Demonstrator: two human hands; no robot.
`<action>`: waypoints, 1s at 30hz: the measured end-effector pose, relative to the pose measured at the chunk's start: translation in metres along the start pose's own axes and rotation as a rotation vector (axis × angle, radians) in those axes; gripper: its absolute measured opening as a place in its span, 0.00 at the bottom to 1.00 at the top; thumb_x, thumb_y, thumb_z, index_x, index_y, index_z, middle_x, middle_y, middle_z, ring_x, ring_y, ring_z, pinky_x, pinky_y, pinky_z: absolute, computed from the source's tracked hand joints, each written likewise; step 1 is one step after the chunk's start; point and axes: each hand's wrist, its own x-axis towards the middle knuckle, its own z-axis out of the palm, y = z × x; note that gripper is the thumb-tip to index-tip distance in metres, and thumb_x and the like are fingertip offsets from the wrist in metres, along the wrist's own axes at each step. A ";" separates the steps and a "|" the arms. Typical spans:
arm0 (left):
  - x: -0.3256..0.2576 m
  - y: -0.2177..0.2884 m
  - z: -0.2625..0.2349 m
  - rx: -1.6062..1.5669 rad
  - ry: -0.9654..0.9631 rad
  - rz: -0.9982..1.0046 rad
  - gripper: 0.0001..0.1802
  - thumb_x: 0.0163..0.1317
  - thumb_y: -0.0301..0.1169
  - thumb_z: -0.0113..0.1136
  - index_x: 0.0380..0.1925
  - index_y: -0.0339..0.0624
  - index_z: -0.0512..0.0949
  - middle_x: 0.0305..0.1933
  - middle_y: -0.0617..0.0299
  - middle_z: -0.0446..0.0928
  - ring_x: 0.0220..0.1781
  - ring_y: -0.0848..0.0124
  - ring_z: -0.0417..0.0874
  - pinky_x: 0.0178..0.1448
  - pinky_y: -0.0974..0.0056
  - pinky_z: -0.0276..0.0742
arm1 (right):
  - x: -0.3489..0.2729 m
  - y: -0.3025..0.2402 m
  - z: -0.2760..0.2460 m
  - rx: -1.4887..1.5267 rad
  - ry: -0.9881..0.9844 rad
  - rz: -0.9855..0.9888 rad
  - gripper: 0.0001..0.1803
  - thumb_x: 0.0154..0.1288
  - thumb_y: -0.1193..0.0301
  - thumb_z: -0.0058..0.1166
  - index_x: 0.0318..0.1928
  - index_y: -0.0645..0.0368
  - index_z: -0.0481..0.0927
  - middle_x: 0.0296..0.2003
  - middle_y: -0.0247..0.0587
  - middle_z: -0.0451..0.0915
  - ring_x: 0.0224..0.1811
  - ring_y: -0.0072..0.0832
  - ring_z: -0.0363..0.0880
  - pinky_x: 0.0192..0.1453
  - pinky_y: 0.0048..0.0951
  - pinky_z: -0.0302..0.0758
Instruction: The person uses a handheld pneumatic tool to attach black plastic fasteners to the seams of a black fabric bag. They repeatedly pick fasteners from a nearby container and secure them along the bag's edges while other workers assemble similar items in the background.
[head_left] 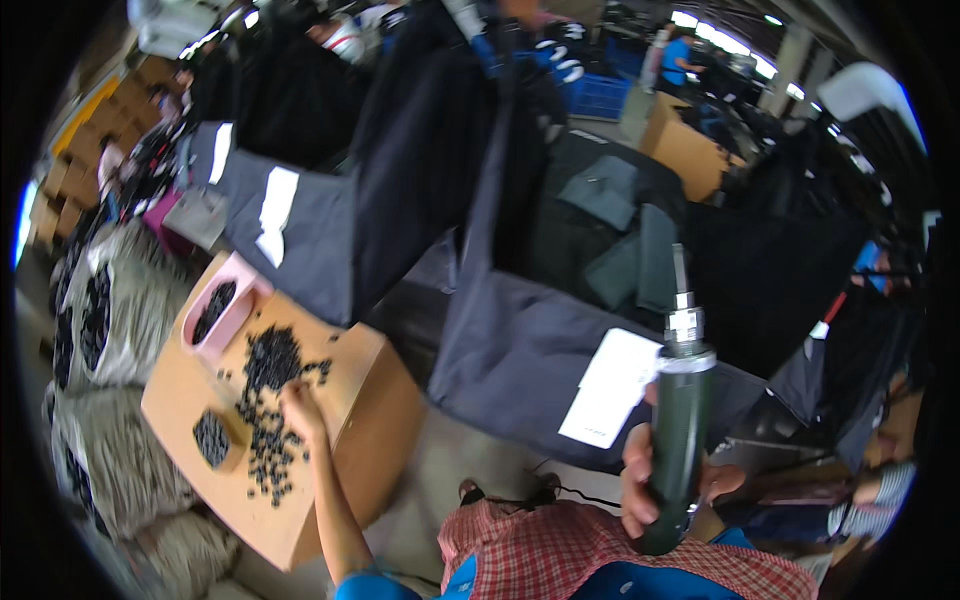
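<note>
My right hand [640,482] is wrapped round a dark green electric screwdriver [682,430], which stands upright with its metal bit pointing up. Off to the left, my left hand [303,408] reaches over a wooden-topped table [350,440]. Its fingers are curled together at the edge of a heap of small black pieces [272,357]. Whatever they pinch is too small to make out. More of these pieces lie scattered beside that hand. On the same table are a pink tray [238,318] and a small box [213,440], both holding black pieces.
Large dark fabric bags [540,345] with white paper labels [610,385] hang in front of me, the right one holding dark folded items. Stuffed grey sacks [115,460] line the left side. Further back are a cardboard box [685,150], a blue crate [600,97] and several people.
</note>
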 end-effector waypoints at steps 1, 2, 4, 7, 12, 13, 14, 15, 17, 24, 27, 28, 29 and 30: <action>0.004 0.014 -0.021 -0.070 0.144 -0.059 0.07 0.66 0.34 0.54 0.34 0.44 0.78 0.27 0.60 0.77 0.30 0.69 0.78 0.34 0.66 0.71 | -0.009 -0.013 -0.001 -0.037 -0.018 0.078 0.60 0.52 0.64 0.69 0.73 0.51 0.35 0.49 0.63 0.68 0.35 0.41 0.79 0.34 0.41 0.79; 0.014 0.048 -0.059 -0.431 0.163 -0.253 0.09 0.68 0.36 0.54 0.35 0.44 0.77 0.26 0.65 0.74 0.27 0.79 0.73 0.31 0.73 0.65 | -0.015 -0.025 -0.003 -0.068 -0.043 0.158 0.61 0.50 0.67 0.70 0.73 0.51 0.35 0.46 0.62 0.69 0.33 0.38 0.80 0.34 0.38 0.79; 0.019 0.172 -0.122 -0.970 0.267 -0.200 0.09 0.67 0.36 0.55 0.38 0.43 0.75 0.26 0.67 0.72 0.25 0.80 0.69 0.25 0.76 0.60 | -0.012 -0.044 0.038 -0.193 0.222 0.233 0.63 0.48 0.69 0.69 0.73 0.52 0.32 0.41 0.52 0.71 0.26 0.30 0.78 0.32 0.28 0.77; -0.016 0.324 -0.154 -1.259 -0.333 0.154 0.10 0.65 0.34 0.56 0.41 0.41 0.74 0.30 0.62 0.73 0.26 0.79 0.71 0.24 0.77 0.66 | -0.019 -0.072 0.040 -0.254 0.163 0.409 0.61 0.49 0.73 0.67 0.74 0.49 0.34 0.38 0.44 0.71 0.25 0.25 0.75 0.29 0.26 0.74; -0.063 0.477 -0.093 -1.514 -1.356 -0.079 0.08 0.70 0.28 0.49 0.42 0.33 0.72 0.43 0.39 0.77 0.40 0.56 0.86 0.41 0.58 0.86 | -0.079 -0.105 0.040 -0.458 0.194 0.286 0.63 0.47 0.73 0.70 0.74 0.52 0.36 0.39 0.41 0.72 0.33 0.25 0.77 0.32 0.25 0.75; -0.066 0.484 -0.093 -1.565 -1.483 -0.122 0.09 0.70 0.28 0.49 0.40 0.31 0.71 0.42 0.37 0.77 0.41 0.53 0.85 0.42 0.56 0.87 | -0.082 -0.110 0.044 -0.477 0.190 0.293 0.63 0.47 0.73 0.70 0.74 0.53 0.36 0.39 0.40 0.72 0.35 0.25 0.76 0.34 0.25 0.76; -0.075 0.494 -0.094 -1.562 -1.500 -0.105 0.09 0.70 0.28 0.49 0.39 0.31 0.71 0.41 0.36 0.77 0.42 0.51 0.85 0.42 0.56 0.87 | -0.088 -0.115 0.047 -0.495 0.205 0.292 0.63 0.47 0.73 0.71 0.74 0.54 0.37 0.39 0.40 0.72 0.37 0.25 0.76 0.36 0.26 0.76; -0.081 0.503 -0.096 -1.559 -1.518 -0.086 0.09 0.70 0.28 0.49 0.38 0.30 0.71 0.40 0.36 0.77 0.42 0.49 0.85 0.42 0.55 0.88 | -0.094 -0.119 0.047 -0.513 0.221 0.290 0.63 0.47 0.73 0.71 0.74 0.55 0.37 0.39 0.39 0.72 0.39 0.25 0.75 0.38 0.26 0.76; -0.092 0.517 -0.088 -1.570 -1.588 -0.083 0.09 0.70 0.27 0.49 0.38 0.30 0.71 0.40 0.35 0.77 0.42 0.47 0.84 0.43 0.53 0.88 | -0.108 -0.126 0.045 -0.593 0.203 0.254 0.62 0.47 0.72 0.72 0.74 0.57 0.38 0.40 0.38 0.72 0.43 0.25 0.74 0.46 0.28 0.75; -0.099 0.542 -0.102 -1.370 -1.641 0.066 0.06 0.69 0.25 0.51 0.36 0.31 0.70 0.37 0.34 0.78 0.41 0.47 0.85 0.40 0.53 0.88 | -0.130 -0.135 0.058 -0.795 0.184 0.156 0.61 0.51 0.74 0.69 0.74 0.57 0.36 0.49 0.42 0.71 0.49 0.24 0.73 0.52 0.27 0.73; -0.095 0.561 -0.111 -1.124 -1.633 0.210 0.05 0.66 0.23 0.54 0.34 0.31 0.72 0.35 0.38 0.80 0.40 0.51 0.85 0.39 0.56 0.88 | -0.133 -0.135 0.065 -1.192 0.263 0.125 0.61 0.51 0.72 0.70 0.74 0.56 0.35 0.65 0.49 0.61 0.61 0.30 0.68 0.62 0.31 0.67; -0.095 0.565 -0.114 -1.061 -1.610 0.218 0.04 0.66 0.22 0.54 0.34 0.32 0.72 0.35 0.41 0.80 0.40 0.53 0.86 0.38 0.57 0.88 | -0.131 -0.138 0.073 -1.171 0.344 0.240 0.62 0.50 0.71 0.71 0.74 0.56 0.36 0.67 0.51 0.58 0.65 0.33 0.65 0.65 0.32 0.65; -0.096 0.571 -0.120 -1.009 -1.590 0.244 0.03 0.66 0.21 0.53 0.34 0.32 0.73 0.34 0.43 0.80 0.41 0.55 0.86 0.38 0.59 0.88 | -0.127 -0.141 0.083 -1.216 0.420 0.308 0.64 0.47 0.69 0.74 0.74 0.59 0.38 0.67 0.50 0.59 0.66 0.32 0.63 0.65 0.31 0.64; -0.099 0.577 -0.123 -0.966 -1.581 0.305 0.03 0.67 0.22 0.52 0.34 0.32 0.72 0.35 0.43 0.80 0.42 0.56 0.85 0.40 0.59 0.87 | -0.128 -0.141 0.084 -1.273 0.410 0.295 0.58 0.55 0.65 0.67 0.74 0.53 0.36 0.68 0.56 0.57 0.65 0.41 0.66 0.65 0.37 0.65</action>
